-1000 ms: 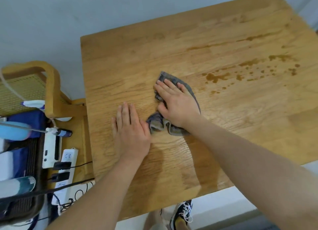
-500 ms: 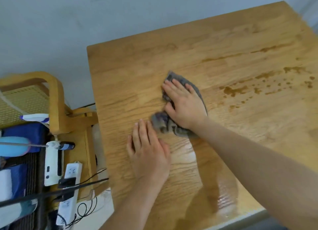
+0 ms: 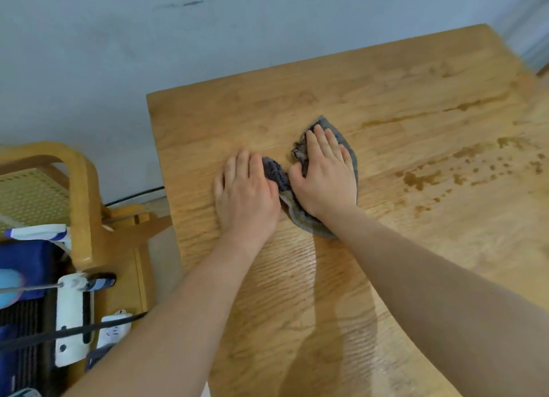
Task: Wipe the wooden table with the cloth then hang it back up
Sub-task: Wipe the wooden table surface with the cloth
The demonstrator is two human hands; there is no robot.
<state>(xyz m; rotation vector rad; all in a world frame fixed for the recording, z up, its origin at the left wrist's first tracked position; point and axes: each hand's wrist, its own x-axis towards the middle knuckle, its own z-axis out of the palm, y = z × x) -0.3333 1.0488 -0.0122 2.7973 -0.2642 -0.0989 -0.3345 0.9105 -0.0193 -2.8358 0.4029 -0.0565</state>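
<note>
A crumpled grey cloth (image 3: pixel 277 174) lies on the wooden table (image 3: pixel 386 218), left of the middle. My right hand (image 3: pixel 325 174) presses flat on the cloth with straight fingers and covers most of it. My left hand (image 3: pixel 246 191) lies flat on the wood right beside it, its inner edge touching the cloth's left fold. Brown spill spots (image 3: pixel 421 180) and a thin streak (image 3: pixel 416 114) mark the table to the right of the cloth. The strip of wood below the hands shines wet.
A wooden chair with a woven seat (image 3: pixel 74 188) stands left of the table. Below it are a white power strip (image 3: pixel 113 331), black cables, a white device (image 3: pixel 71 316) and blue items. A pale wall (image 3: pixel 178 40) runs behind the table's far edge.
My left hand has slid forward and right until it touches the cloth. My right hand has pushed the cloth a little farther up the table. The camera view has shifted.
</note>
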